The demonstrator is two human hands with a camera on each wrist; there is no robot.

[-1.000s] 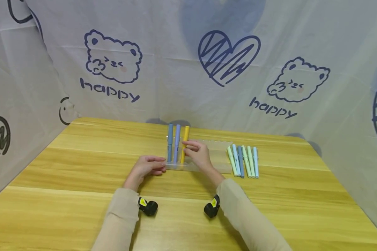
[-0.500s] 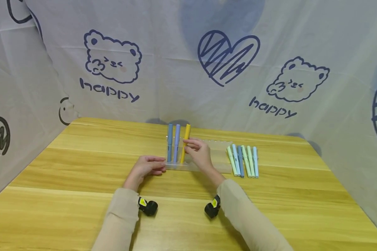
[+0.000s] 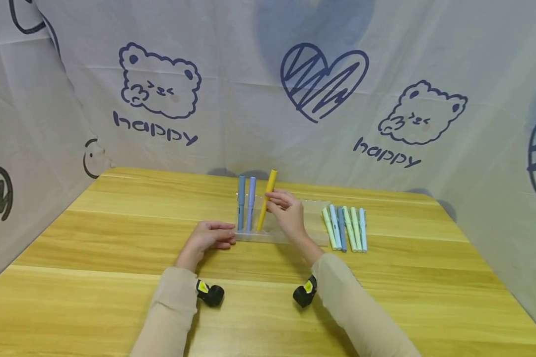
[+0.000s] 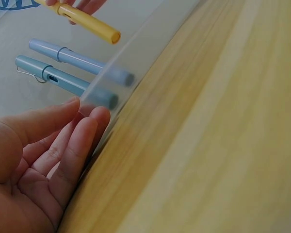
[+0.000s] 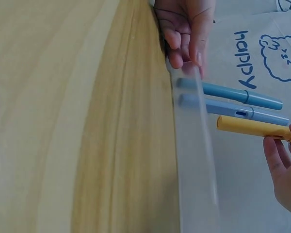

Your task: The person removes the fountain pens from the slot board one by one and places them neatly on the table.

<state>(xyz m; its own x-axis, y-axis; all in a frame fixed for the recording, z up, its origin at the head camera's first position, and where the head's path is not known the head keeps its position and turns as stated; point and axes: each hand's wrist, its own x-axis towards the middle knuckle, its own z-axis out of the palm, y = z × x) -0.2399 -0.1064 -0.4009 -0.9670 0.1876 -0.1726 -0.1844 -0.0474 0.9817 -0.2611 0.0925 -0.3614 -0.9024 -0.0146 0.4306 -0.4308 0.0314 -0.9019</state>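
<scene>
My right hand [image 3: 290, 215] pinches a yellow pen [image 3: 271, 181] between thumb and fingers. The pen leans to the right, and its lower end [image 5: 228, 123] is above the front lip of a clear plastic pen stand [image 3: 314, 220]. At the stand's left front corner, my left hand [image 3: 211, 235] holds the lip between thumb and fingers; the left wrist view shows this grip close up. A grey-blue pen [image 3: 241, 203] and a lilac-blue pen [image 3: 251, 198] stand side by side in the stand's left end, their lower ends behind the frosted lip [image 5: 196, 155].
Several capped pens [image 3: 348, 229] in light green, light blue and dark blue lie in a row on the wooden table [image 3: 411, 277], right by the stand's right end. Behind the table hangs a pale cloth [image 3: 241, 124] with bear and heart drawings.
My right hand has moved up and a little to the right with the yellow pen, which now tilts more and sits higher. The left hand and the two blue pens have stayed put.
</scene>
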